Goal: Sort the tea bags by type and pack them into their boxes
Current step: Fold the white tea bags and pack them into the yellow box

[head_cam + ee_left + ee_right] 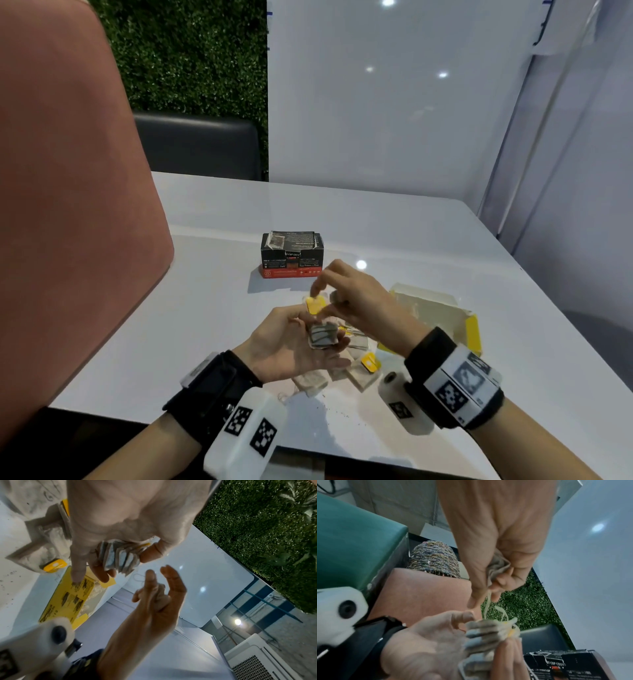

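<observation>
My left hand (pixel 295 342) lies palm up over the table and grips a stack of grey-white tea bags (pixel 322 335) between thumb and fingers; the same stack (pixel 118 557) fans out in the left wrist view. Just above it my right hand (pixel 337 294) holds a crumpled tea bag (pixel 498 566) in its curled fingers and pinches its string (pixel 488 601). A yellow tag (pixel 315 304) hangs below the right fingers. The black and red tea box (pixel 293 255) stands open behind the hands. The yellow tea box (pixel 445 315) lies open at the right.
Several loose tea bags (pixel 342 373) and a yellow tag (pixel 370 362) lie on the white table (pixel 205 308) under my hands, with tea crumbs near the front edge. A pink chair back (pixel 68 205) rises at the left, a white wall (pixel 394 102) behind.
</observation>
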A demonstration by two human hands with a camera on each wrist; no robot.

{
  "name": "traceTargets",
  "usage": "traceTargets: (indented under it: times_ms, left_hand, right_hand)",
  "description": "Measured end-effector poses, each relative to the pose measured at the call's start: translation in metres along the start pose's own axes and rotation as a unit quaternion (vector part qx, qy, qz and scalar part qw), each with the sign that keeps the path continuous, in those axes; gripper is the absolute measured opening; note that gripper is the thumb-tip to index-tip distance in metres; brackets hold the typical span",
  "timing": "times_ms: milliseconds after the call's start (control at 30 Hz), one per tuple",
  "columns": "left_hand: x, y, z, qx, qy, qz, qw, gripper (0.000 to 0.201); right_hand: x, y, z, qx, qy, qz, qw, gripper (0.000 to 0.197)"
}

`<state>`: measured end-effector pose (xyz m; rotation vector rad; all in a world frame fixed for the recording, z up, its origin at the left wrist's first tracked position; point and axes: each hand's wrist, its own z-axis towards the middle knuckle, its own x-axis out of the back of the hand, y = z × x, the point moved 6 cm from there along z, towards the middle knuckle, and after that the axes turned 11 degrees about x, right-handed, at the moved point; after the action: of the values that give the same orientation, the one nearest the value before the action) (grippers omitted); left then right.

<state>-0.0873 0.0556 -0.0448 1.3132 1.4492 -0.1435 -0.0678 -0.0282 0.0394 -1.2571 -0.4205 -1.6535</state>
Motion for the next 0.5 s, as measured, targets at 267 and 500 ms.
traceTargets:
  times_ms: [267,500]
  left_hand:
    - [0.000,-0.002,0.002,0.027,-0.017,-0.019,0.999,0.038]
    - [0.005,0.001,0.001,0.021,0.009,-0.024,0.999,0.053]
  right_hand:
    - [-0.006,0.005,-0.006,-0.024,-0.024,-0.073,0.997,0.008]
    - [-0.017,-0.006,-0.007,0.016,-0.077,-0.110,0.991,0.023]
